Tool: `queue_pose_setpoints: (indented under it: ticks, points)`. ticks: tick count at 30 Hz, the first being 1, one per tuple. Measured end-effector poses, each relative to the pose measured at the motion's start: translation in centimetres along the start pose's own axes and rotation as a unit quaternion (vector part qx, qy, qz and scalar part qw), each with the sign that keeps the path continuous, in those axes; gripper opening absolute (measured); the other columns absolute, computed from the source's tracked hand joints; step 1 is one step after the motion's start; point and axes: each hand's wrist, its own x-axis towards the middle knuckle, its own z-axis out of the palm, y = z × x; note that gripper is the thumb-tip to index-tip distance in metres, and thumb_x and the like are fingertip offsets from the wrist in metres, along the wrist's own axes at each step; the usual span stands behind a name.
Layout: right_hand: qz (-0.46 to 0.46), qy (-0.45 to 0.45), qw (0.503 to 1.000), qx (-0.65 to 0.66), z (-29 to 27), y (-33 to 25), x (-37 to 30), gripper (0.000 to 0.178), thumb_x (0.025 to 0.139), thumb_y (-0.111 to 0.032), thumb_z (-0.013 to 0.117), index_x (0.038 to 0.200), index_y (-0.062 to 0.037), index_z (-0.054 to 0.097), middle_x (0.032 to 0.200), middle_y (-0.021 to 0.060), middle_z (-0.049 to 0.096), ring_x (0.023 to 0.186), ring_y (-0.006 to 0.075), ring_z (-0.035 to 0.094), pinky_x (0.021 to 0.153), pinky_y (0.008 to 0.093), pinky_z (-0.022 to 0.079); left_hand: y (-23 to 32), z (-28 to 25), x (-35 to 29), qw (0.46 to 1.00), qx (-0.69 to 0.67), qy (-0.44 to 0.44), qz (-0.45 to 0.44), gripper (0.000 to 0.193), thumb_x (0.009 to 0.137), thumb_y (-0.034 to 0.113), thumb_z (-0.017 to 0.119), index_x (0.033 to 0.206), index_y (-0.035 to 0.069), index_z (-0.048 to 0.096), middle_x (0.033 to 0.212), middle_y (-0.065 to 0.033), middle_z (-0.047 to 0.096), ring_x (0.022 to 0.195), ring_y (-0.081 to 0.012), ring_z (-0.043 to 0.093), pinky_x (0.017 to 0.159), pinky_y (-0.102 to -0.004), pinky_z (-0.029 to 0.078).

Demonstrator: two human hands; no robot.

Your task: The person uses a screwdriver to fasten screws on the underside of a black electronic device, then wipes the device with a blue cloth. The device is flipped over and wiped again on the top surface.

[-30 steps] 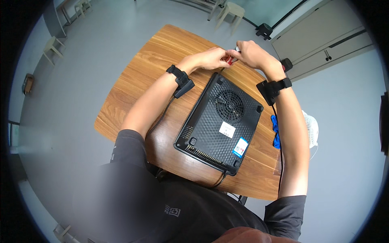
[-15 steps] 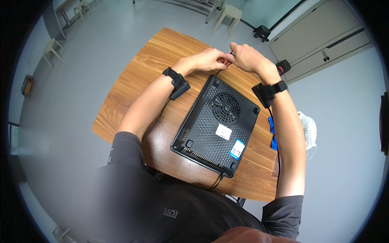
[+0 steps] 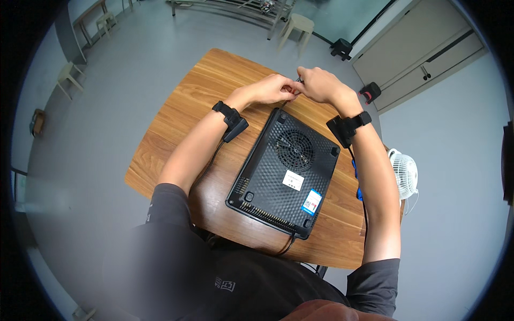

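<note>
Grey-floored room, wooden table (image 3: 176, 128) in the middle, pale cabinets along the far wall. On the table lies a black flat appliance (image 3: 286, 171), underside up: round vent grille toward its far end, two stickers toward the near end, feet at the corners, a dark cord leaving its near edge toward the seated person.

Both hands meet just past the far edge of the appliance. Left hand (image 3: 270, 89) is curled, fingers pinched toward the right hand. Right hand (image 3: 317, 84) is curled too, fingertips touching the left hand's. Between them sits a small dark item (image 3: 297, 81), too small to identify; both hands seem closed on it, but which one really holds it I cannot tell.

Each wrist carries a black strap-on device: the left one (image 3: 230, 120) over the table left of the appliance, the right one (image 3: 347, 127) just above the appliance's far right corner.

Right of the appliance, under the right forearm, something blue (image 3: 356, 179) lies on the table, mostly hidden. A small white fan (image 3: 405, 174) stands off the table's right edge. Stools (image 3: 295, 27) stand on the floor well beyond the appliance.
</note>
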Motion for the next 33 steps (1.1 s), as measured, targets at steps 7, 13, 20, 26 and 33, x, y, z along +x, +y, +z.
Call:
queue_pose_setpoints:
  ticks: [7, 13, 20, 26, 33]
  points:
    - [0.056, -0.057, 0.997, -0.005, -1.4, -1.6, 0.1, 0.049, 0.099, -0.046, 0.055, 0.108, -0.0004, 0.068, 0.100, 0.0217, 0.074, 0.097, 0.0412, 0.070, 0.086, 0.0475, 0.056, 0.1, 0.1, 0.0, 0.997, 0.030, 0.064, -0.001, 0.013, 0.088, 0.009, 0.073, 0.096, 0.000, 0.070, 0.085, -0.0080, 0.075, 0.083, -0.0173, 0.071, 0.081, -0.0329, 0.055]
    - [-0.001, 0.027, 0.999, 0.040, 0.3, 0.2, -0.9, 0.048, 0.099, -0.046, 0.057, 0.109, 0.0007, 0.062, 0.096, 0.0254, 0.072, 0.094, 0.0432, 0.069, 0.083, 0.0504, 0.054, 0.3, 0.1, 0.3, 0.999, 0.014, 0.042, -0.025, 0.012, 0.090, 0.009, 0.070, 0.098, 0.000, 0.070, 0.088, -0.0091, 0.075, 0.085, -0.0183, 0.072, 0.082, -0.0336, 0.056]
    - [0.017, 0.039, 0.997, 0.058, 0.7, 0.1, -1.0, 0.049, 0.099, -0.046, 0.057, 0.110, 0.0011, 0.063, 0.101, 0.0249, 0.072, 0.097, 0.0427, 0.069, 0.084, 0.0498, 0.055, 0.3, 0.4, 0.2, 0.998, 0.044, 0.029, -0.038, 0.016, 0.091, 0.012, 0.071, 0.101, 0.000, 0.068, 0.090, -0.0090, 0.075, 0.083, -0.0186, 0.071, 0.079, -0.0344, 0.055]
    - [0.050, 0.053, 0.994, 0.077, 1.0, -0.8, -2.2, 0.051, 0.096, -0.045, 0.059, 0.113, 0.0023, 0.065, 0.106, 0.0234, 0.072, 0.101, 0.0402, 0.070, 0.087, 0.0470, 0.056, 2.0, 1.3, 0.1, 0.996, 0.044, 0.056, -0.047, 0.019, 0.089, 0.010, 0.074, 0.101, -0.001, 0.066, 0.093, -0.0114, 0.076, 0.085, -0.0193, 0.071, 0.078, -0.0349, 0.055]
    - [0.017, 0.081, 0.992, 0.092, 1.6, -0.3, -2.6, 0.051, 0.094, -0.048, 0.062, 0.106, 0.0016, 0.064, 0.096, 0.0234, 0.073, 0.093, 0.0415, 0.070, 0.082, 0.0484, 0.056, 3.6, 2.4, -0.2, 0.988, 0.065, 0.103, -0.090, 0.019, 0.089, 0.011, 0.076, 0.101, 0.001, 0.065, 0.092, -0.0128, 0.075, 0.086, -0.0203, 0.072, 0.078, -0.0357, 0.056]
